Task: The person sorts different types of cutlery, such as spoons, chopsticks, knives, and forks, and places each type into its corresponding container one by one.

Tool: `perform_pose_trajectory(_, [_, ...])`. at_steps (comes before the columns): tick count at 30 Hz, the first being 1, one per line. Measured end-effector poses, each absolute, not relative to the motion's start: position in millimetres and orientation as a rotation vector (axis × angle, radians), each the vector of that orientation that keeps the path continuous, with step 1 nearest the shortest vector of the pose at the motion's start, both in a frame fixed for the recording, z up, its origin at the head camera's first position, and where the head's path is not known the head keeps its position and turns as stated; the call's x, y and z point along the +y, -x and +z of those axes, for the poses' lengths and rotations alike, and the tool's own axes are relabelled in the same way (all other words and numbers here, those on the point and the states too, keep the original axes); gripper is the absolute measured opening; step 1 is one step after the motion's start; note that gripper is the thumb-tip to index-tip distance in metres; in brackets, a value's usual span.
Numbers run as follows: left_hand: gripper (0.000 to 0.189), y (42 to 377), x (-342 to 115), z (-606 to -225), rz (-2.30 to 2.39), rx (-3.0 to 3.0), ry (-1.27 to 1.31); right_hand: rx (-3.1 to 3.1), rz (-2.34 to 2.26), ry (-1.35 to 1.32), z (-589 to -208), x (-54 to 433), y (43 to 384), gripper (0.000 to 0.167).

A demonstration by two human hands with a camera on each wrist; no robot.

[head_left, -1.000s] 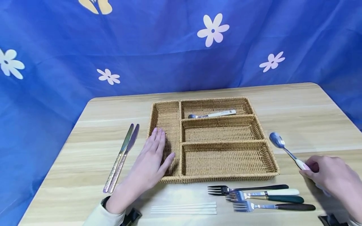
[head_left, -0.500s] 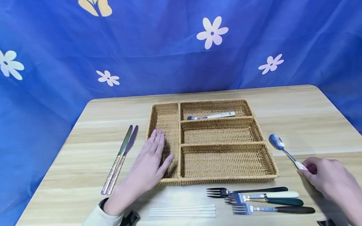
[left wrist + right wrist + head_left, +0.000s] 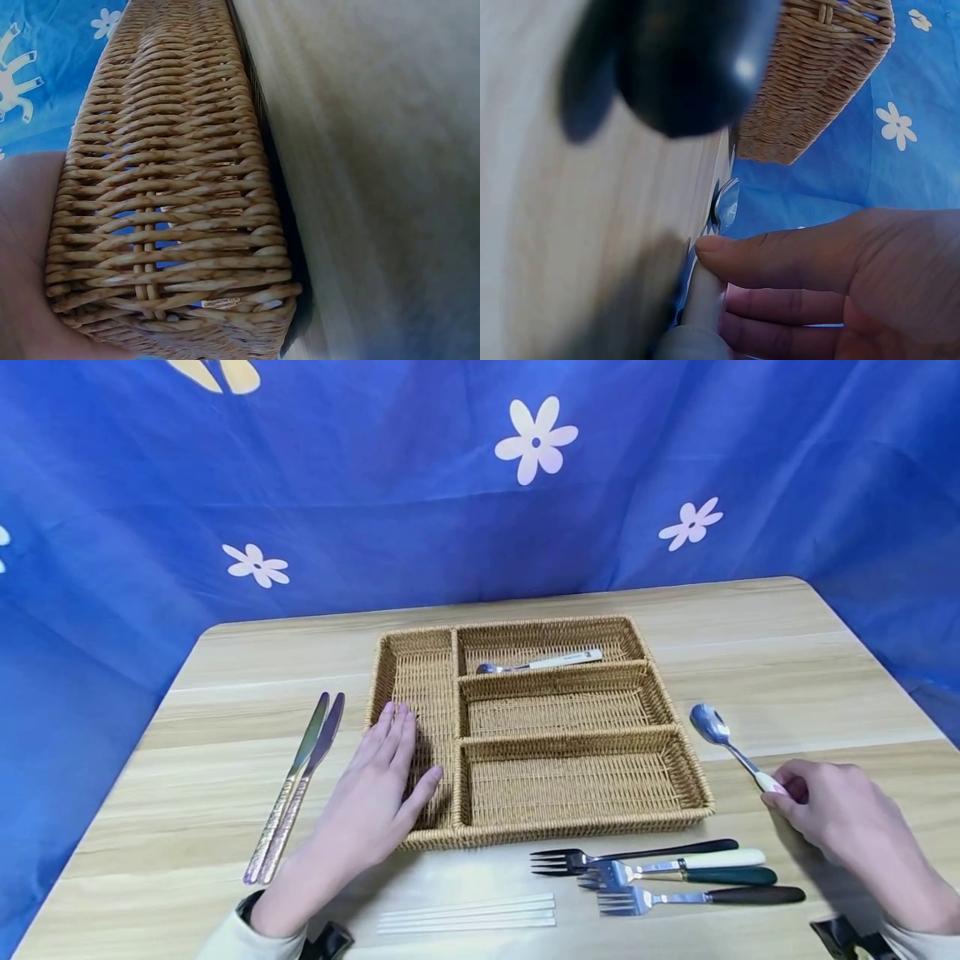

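On the right, my right hand point(image 3: 843, 810) pinches a spoon by its white handle point(image 3: 770, 783). The spoon's metal bowl point(image 3: 708, 723) points away toward the back, beside the wicker basket. In the right wrist view, thumb and fingers meet around the pale handle point(image 3: 705, 296). My left hand point(image 3: 375, 785) rests on the left side of the wicker cutlery basket point(image 3: 585, 831), its straight fingers reaching over the long left compartment. The basket's woven wall point(image 3: 172, 180) fills the left wrist view. A white-handled spoon point(image 3: 540, 662) lies in the basket's back compartment.
Two knives point(image 3: 296, 789) lie left of the basket. In front are several white sticks point(image 3: 468, 914) and several forks point(image 3: 660, 870) with black, white and green handles. A blue flowered cloth point(image 3: 420, 485) hangs behind the table point(image 3: 750, 627).
The head view has shifted, so everything stands slightly further left in it. Both hands keep their places: the left at the basket, the right on the spoon handle.
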State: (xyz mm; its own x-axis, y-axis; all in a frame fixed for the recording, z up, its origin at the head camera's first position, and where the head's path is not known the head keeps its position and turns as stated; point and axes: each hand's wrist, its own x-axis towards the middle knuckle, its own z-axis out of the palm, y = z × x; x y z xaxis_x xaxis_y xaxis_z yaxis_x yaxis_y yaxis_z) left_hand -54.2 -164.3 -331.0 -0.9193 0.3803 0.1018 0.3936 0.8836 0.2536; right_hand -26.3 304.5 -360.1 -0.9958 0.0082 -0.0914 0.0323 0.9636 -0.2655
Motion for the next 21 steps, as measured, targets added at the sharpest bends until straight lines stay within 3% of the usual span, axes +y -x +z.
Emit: perform_pose_trajectory(21, [0.072, 52.2, -163.2, -331.1, -0.413, -2.985, 0.591, 3.168, -0.363, -0.014, -360.4, 311.5, 24.7, 0.007])
